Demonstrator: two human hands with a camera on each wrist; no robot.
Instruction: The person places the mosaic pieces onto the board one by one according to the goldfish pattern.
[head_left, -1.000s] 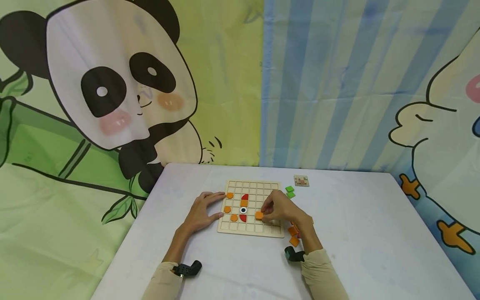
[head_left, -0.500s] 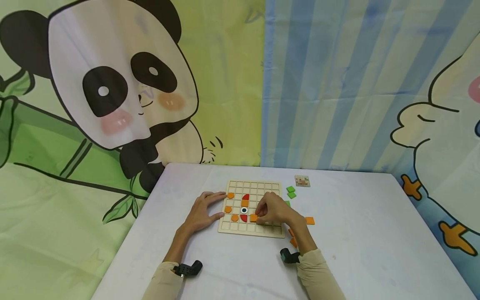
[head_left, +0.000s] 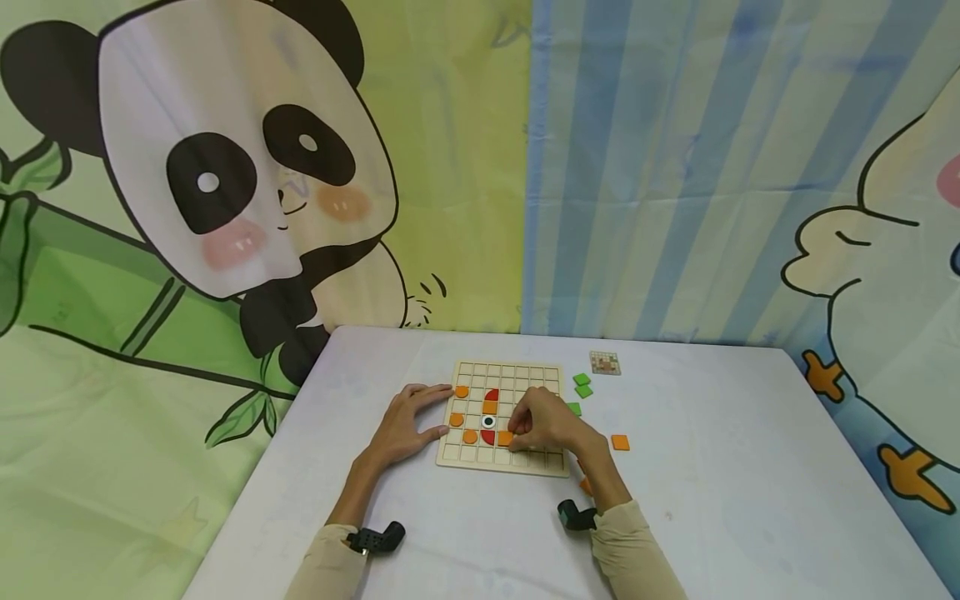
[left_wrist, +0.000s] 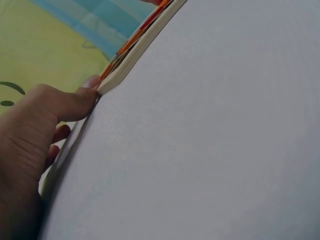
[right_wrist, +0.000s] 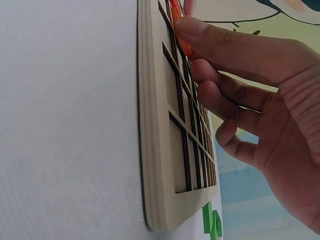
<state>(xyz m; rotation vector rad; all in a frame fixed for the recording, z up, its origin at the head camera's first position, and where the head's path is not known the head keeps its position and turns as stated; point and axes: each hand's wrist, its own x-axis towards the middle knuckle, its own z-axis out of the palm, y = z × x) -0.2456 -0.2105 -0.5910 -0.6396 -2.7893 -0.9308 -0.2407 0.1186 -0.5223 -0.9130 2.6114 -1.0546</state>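
My left hand (head_left: 405,425) rests at the left edge of a wooden grid board (head_left: 542,375), thumb and fingertips touching its side. In the left wrist view the thumb (left_wrist: 80,102) meets the board's corner. My right hand (head_left: 547,419) pinches an orange square tile (head_left: 504,438) low over the grid, just right of a red quarter-round tile (head_left: 487,437). Above that red tile stand a black-and-white eye tile (head_left: 488,422), an orange square (head_left: 490,407) and a second red tile (head_left: 492,394). Orange round tiles (head_left: 456,420) sit in the left columns.
Right of the board lie green square tiles (head_left: 582,380) and a small patterned card (head_left: 604,362). A loose orange square (head_left: 620,442) is right of my right wrist, which partly hides more orange pieces (head_left: 586,486). The white table (head_left: 720,467) ends at a curtain behind.
My right hand has moved left across the board with the orange square tile, up beside the lower red tile. The left hand has stayed at the board's edge.
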